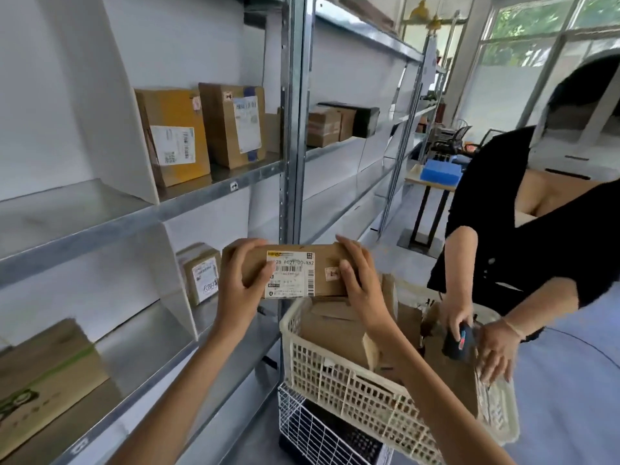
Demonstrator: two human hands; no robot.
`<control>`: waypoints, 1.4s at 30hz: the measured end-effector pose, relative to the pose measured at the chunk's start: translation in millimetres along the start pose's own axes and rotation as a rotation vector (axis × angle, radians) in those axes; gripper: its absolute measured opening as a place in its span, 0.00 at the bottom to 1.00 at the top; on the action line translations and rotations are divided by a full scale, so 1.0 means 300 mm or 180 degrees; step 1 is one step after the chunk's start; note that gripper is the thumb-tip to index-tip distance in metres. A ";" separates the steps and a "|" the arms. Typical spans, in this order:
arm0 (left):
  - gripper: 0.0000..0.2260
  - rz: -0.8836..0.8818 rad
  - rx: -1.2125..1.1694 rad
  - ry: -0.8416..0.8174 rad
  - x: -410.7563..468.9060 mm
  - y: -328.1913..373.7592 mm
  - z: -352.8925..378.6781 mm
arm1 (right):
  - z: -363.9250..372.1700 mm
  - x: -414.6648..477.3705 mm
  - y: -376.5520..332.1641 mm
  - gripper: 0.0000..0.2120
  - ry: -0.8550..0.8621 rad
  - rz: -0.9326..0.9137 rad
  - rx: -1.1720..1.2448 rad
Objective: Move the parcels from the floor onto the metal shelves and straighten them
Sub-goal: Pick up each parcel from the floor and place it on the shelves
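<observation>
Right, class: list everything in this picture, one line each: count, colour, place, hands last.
metal shelves: one run, grey, left side
upright parcels: two, brown, upper shelf
far parcels: several, brown and black, next bay
small parcel: one, brown, lower shelf
large box: one, brown, green print, bottom-left shelf
basket: one, cream, centre, holding brown parcels
wire crate: one, white, below basket
handheld device: one, dark, another person's hand
held parcel: one, brown, white label, above basket
left hand: grips parcel's left end
right hand: grips its right end
</observation>
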State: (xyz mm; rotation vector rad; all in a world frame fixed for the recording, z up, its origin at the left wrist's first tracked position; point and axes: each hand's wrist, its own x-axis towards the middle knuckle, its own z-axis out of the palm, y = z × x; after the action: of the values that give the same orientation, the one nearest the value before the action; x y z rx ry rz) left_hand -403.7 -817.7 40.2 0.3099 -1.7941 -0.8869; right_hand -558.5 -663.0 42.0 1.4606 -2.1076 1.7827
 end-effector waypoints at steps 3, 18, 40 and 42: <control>0.13 -0.0112 0.0066 0.0148 0.044 -0.060 0.055 | 0.017 0.110 0.081 0.18 -0.0111 -0.0148 0.0121; 0.12 -0.0407 0.1168 0.0964 0.200 -0.298 0.208 | 0.218 0.544 0.424 0.13 -0.1030 -0.0292 0.0678; 0.20 -0.1612 0.1539 0.0273 0.301 -0.954 0.253 | 0.653 0.900 0.882 0.19 -0.2095 0.0066 -0.0328; 0.21 -0.1694 0.1711 0.0236 0.300 -0.989 0.265 | 0.696 0.893 0.931 0.23 -0.2308 -0.0211 -0.0779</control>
State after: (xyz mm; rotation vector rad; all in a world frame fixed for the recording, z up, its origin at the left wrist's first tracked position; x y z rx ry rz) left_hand -570.0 -1042.1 -116.2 1.1905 -1.8881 -0.7141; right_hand -779.6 -1016.8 -97.0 2.2946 -2.3849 0.9895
